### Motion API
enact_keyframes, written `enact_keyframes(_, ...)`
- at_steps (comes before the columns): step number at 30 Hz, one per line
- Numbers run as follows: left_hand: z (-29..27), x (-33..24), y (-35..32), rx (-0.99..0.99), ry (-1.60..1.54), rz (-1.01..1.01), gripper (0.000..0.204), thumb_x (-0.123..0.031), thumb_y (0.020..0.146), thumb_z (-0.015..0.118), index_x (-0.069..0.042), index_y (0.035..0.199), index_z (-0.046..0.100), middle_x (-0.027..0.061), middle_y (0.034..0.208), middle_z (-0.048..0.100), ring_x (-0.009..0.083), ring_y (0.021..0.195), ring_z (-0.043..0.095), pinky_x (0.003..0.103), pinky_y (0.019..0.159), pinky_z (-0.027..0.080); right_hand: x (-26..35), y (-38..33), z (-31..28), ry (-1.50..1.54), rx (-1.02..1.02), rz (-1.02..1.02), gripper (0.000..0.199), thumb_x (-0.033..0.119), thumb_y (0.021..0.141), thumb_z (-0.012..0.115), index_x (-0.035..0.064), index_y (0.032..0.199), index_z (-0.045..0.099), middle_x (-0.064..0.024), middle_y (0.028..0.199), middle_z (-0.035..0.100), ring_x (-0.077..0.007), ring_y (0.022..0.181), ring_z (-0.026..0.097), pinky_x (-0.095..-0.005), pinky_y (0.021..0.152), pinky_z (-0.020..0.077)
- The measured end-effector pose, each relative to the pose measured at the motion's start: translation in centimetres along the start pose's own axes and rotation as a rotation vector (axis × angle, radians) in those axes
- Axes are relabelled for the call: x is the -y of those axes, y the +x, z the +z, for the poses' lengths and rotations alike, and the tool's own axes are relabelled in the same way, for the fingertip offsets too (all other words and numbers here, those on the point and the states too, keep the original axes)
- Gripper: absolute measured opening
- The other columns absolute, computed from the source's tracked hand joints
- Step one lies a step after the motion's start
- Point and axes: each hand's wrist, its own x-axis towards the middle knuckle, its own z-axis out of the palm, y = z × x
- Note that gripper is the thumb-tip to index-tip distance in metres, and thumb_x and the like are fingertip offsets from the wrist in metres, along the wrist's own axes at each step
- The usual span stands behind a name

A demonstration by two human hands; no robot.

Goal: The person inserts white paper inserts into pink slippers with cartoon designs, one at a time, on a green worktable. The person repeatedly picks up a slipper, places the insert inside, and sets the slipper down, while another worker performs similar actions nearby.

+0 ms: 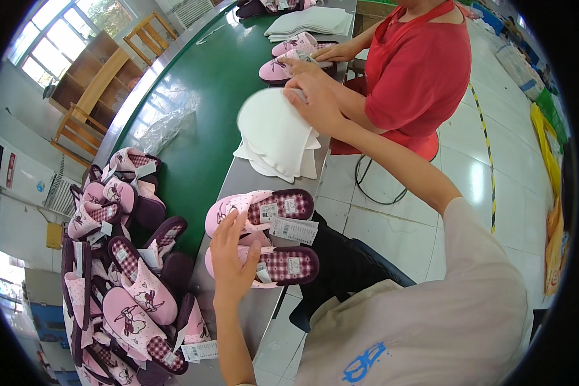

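A pair of pink slippers [237,207] with dark purple edging and checked insoles lies side by side on the grey table edge. My left hand [233,260] rests across their toe ends with its fingers spread. A white printed tag [294,229] hangs over the slippers. Farther off, my right hand [316,106] pinches the edge of a white rounded sheet [268,122], thumb on top. That sheet is above a loose stack of similar white sheets [309,164], and its lower part overlaps them.
A pile of matching slippers [138,293] fills the table's left side. Clear plastic [167,128] lies on the green tabletop [206,83]. At the far right side, a person in red [418,71] handles another slipper pair [276,69], near more white sheets [309,22].
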Motion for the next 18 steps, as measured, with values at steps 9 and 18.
enact_keyframes(9,1.5,-5.6,-2.7,-0.185,-0.988,-0.007,0.137,-0.044,0.069,0.1,-0.001,0.169,0.016,0.0209,0.162,0.044,0.0324,0.147,0.05,0.045,0.119,0.044,16.7,-7.2,-10.9,0.522,0.411,0.364,0.021,0.023,0.107,0.065,0.0025,0.104,0.069,-0.0007,0.092,0.064,-0.0065,0.081,0.055,-0.0266,0.071,0.0464)
enact_keyframes(18,4.4,-7.3,-6.5,-0.089,-1.284,0.023,0.172,-0.067,0.048,0.103,-0.005,0.171,0.0,0.0316,0.167,0.033,0.0409,0.153,0.041,0.052,0.121,0.041,20.0,-15.3,-11.0,0.844,0.518,0.688,0.025,0.026,0.109,0.065,0.0019,0.104,0.07,0.0029,0.088,0.063,-0.0039,0.082,0.054,-0.0247,0.069,0.0454)
